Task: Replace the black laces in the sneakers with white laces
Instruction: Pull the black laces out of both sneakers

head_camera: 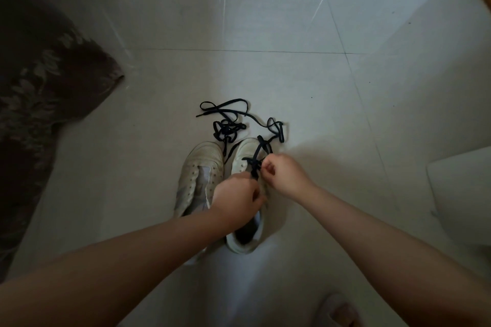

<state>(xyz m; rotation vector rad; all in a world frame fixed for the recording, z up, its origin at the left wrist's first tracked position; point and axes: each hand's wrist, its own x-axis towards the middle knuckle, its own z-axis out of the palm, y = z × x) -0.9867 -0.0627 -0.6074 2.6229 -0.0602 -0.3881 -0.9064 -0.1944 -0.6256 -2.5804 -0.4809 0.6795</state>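
Two white sneakers sit side by side on the pale tile floor [292, 74], toes pointing away from the person. The left sneaker [200, 170] has no lace in it at all, just open eyelets and a loose tongue. The right sneaker [247, 156] is partly unlaced, with a black lace [256, 159] threaded only through the eyelets nearest the toe.

Both hands are over that right sneaker. The right hand [283, 174] has its fingers curled in, pinching the black lace just above the eyelets. The left hand [236, 198] is curled too, fingertips meeting the same lace at the middle of the shoe, so it's gripping it from the other side. The lace runs up from the pinch, over the toe, and trails onto the floor in a loop just past the shoe.

A second black lace [225, 119] lies in a loose tangle on the floor right in front of both toes, touching nothing but the tile as far as anyone can tell.

No brand, logo or writing is readable on either shoe; it's too dim and small to make out.

A dark patterned fabric [39, 87] with a leaf print covers the floor on the left. A slipper toe [337, 310] peeks in at the bottom edge.
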